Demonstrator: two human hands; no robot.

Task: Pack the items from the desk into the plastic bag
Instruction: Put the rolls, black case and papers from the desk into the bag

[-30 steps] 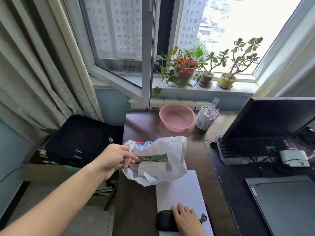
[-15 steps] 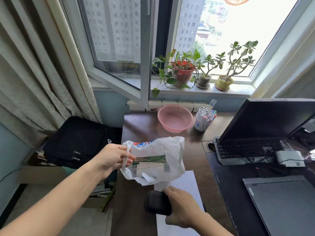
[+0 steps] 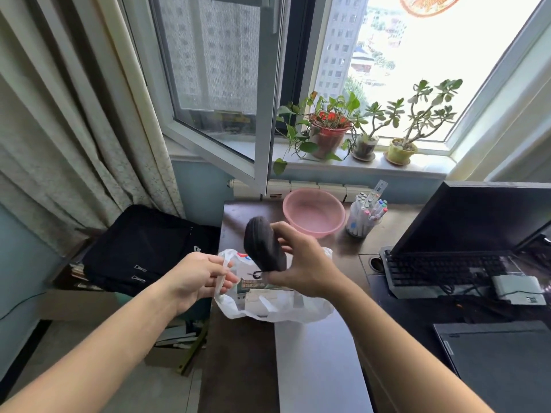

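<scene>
A dark grey oval zippered pouch is gripped between the thumb and fingers of the right hand and held tilted just above the open mouth of the thin white plastic bag, which lies on the dark brown wooden desk. One white handle strip of the bag is pinched by the closed fingers of the left hand, at the bag's 9 o'clock side. A green-and-white printed box is seen inside the bag, while a translucent pink plastic basin stands at the bag's 12 o'clock, well apart from it.

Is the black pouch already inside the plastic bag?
No, the right hand holds the black pouch above the plastic bag, whose handle the left hand grips.
</scene>
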